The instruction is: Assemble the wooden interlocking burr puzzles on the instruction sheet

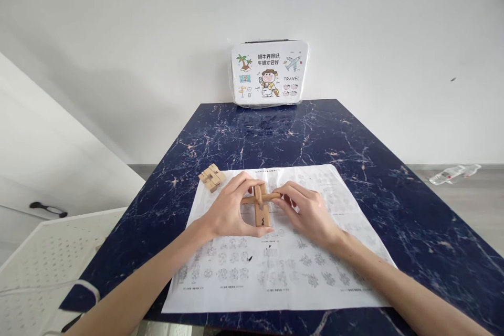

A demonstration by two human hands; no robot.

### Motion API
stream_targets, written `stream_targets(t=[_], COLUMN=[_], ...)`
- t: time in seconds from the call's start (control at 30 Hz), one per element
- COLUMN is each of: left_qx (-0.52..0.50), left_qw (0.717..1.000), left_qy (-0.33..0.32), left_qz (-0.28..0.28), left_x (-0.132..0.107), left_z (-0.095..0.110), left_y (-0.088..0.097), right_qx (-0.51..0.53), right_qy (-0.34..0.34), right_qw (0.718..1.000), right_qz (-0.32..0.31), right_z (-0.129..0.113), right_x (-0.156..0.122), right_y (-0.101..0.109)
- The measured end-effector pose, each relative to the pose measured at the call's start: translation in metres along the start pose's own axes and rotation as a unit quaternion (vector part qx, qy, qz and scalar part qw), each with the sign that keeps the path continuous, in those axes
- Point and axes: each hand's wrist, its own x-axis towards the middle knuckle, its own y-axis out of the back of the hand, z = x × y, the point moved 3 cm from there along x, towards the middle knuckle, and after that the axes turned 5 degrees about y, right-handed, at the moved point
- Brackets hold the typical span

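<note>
Between my hands is a cross-shaped wooden puzzle made of interlocking pieces, with a dark mark on its near block. My left hand grips it from the left, thumb at the near end and fingers at the far end. My right hand pinches the end of the bar that sticks out to the right. Under both hands lies a white instruction sheet printed with rows of small diagrams. Another wooden block puzzle rests by the sheet's far left corner, partly on the table.
The dark blue marble-pattern table carries a white cartoon case leaning on the wall at its far edge. To the left stands a white perforated surface with a white cable. A clear plastic bottle lies on the floor at right.
</note>
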Motion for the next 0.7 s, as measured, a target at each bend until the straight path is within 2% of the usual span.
stream_targets(t=[0.2,0.37,0.57,0.7], left_qx=[-0.007,-0.018,-0.076,-0.097], left_qw=[1.0,1.0,0.994,0.993], left_qy=[-0.002,0.013,0.006,-0.018], left_qz=[-0.005,0.016,0.082,0.07], left_x=[-0.002,-0.001,0.001,0.0], left_z=[-0.004,0.0,0.006,0.006], left_y=[-0.003,-0.002,0.006,0.003], right_qx=[-0.002,0.03,0.123,0.125], right_qy=[-0.006,-0.034,-0.053,-0.046], right_qw=[1.0,0.999,0.99,0.989], right_qz=[0.005,0.0,-0.039,-0.066], right_z=[0.0,0.005,0.007,0.001], right_x=[-0.001,0.0,0.001,0.002], right_y=[-0.001,-0.001,-0.005,-0.008])
